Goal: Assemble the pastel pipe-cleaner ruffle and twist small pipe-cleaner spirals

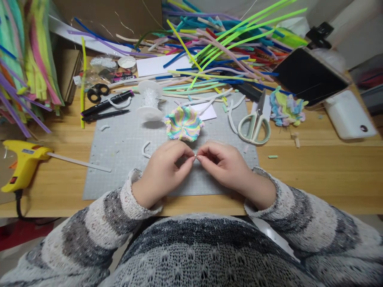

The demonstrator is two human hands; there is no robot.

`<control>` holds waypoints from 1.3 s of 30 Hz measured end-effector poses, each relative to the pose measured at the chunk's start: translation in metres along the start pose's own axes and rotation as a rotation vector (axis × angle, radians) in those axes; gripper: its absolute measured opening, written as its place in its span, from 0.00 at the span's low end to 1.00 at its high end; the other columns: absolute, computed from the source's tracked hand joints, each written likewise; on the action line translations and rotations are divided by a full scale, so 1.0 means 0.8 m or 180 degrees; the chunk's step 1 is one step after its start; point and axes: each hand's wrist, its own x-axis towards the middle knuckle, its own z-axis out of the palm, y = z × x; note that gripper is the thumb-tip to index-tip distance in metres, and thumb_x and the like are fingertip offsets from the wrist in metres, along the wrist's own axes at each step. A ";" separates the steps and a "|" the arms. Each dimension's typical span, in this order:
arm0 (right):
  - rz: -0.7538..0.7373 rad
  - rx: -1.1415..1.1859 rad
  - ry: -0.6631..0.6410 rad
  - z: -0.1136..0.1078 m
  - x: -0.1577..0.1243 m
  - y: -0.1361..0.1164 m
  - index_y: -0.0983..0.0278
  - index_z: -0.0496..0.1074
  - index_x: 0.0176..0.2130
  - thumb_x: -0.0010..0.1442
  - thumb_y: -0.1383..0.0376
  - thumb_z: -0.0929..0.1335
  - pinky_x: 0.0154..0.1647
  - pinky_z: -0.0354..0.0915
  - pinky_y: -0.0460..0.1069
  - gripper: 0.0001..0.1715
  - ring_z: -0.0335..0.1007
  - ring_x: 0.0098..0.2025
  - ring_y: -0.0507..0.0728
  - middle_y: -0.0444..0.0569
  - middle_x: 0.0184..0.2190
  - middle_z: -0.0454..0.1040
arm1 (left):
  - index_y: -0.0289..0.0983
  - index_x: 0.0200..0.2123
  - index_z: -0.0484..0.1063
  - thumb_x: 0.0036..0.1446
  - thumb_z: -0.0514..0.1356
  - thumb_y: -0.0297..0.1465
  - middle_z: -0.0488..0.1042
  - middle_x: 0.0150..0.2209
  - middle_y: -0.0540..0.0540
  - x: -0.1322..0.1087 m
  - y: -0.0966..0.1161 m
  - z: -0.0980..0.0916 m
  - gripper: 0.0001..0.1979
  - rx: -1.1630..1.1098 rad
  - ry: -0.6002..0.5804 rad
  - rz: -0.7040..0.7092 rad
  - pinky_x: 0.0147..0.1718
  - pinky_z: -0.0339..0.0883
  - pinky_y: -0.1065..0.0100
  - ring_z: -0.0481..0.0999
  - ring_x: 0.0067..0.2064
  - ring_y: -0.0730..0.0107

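On the near side of a ruffled, bowl-like flower of fuzzy pastel stripes (183,123), the left hand (169,169) and the right hand (229,165) are meeting at their fingertips, each narrowing to a pinch of thumb and finger on one tiny whitish piece (196,156) that is too small to identify. The flower is resting with its cupped inside showing on a gray, gridded, rectangular cutting mat (125,131), which is lying on a pale wooden counter (317,163); whether the left knuckles are touching its lower edge, one cannot tell. Just left of the flower, a white plastic spool wound with clear, shiny material (149,101) is standing upright, and further left a black marker with purple trim (103,105) is lying at a slant. Well to the left of the flower, a yellow glue gun with a black cord (25,157) is lying on its side. To the right of the flower, metal scissors with pale looped handles (256,118) are lying, while a crumpled cluster of fuzzy pastel stems (285,107) is sitting beyond them. Behind the flower, a large heap of multicolored fuzzy stems (227,50) is spreading across.
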 end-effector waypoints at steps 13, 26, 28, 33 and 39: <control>-0.0258 -0.0746 -0.0488 -0.004 -0.002 -0.001 0.65 0.69 0.34 0.61 0.68 0.63 0.32 0.58 0.46 0.05 0.64 0.31 0.51 0.46 0.29 0.70 | 0.35 0.33 0.75 0.56 0.59 0.26 0.77 0.29 0.48 -0.001 -0.001 0.000 0.04 -0.0176 -0.0575 -0.0486 0.30 0.62 0.69 0.72 0.30 0.71; -0.0409 -0.0732 -0.0388 -0.013 -0.002 -0.005 0.63 0.69 0.34 0.59 0.68 0.65 0.29 0.57 0.46 0.02 0.63 0.28 0.50 0.44 0.28 0.70 | 0.36 0.28 0.72 0.55 0.60 0.26 0.70 0.26 0.51 -0.001 -0.008 0.001 0.04 -0.0811 -0.0570 -0.0488 0.29 0.61 0.71 0.67 0.29 0.75; -0.0472 -0.0875 -0.0380 -0.011 -0.002 -0.004 0.64 0.69 0.34 0.59 0.67 0.65 0.30 0.57 0.46 0.03 0.64 0.29 0.51 0.44 0.28 0.71 | 0.35 0.28 0.72 0.55 0.60 0.26 0.70 0.26 0.51 -0.001 -0.006 0.003 0.04 -0.0799 -0.0599 -0.0530 0.28 0.60 0.71 0.67 0.28 0.75; -0.0781 -0.1440 -0.0254 -0.005 -0.005 0.000 0.64 0.70 0.32 0.59 0.67 0.65 0.28 0.56 0.48 0.06 0.63 0.27 0.52 0.45 0.26 0.71 | 0.35 0.25 0.71 0.54 0.60 0.25 0.68 0.23 0.52 0.000 0.000 0.004 0.05 -0.0810 -0.0633 -0.0610 0.27 0.59 0.72 0.66 0.27 0.76; -0.1351 -0.2004 -0.0076 -0.003 -0.006 -0.001 0.64 0.71 0.32 0.63 0.66 0.62 0.28 0.55 0.49 0.11 0.61 0.27 0.53 0.48 0.27 0.73 | 0.35 0.24 0.70 0.52 0.59 0.25 0.67 0.22 0.52 0.000 0.001 0.008 0.06 -0.1004 -0.0552 -0.0838 0.26 0.57 0.72 0.64 0.26 0.76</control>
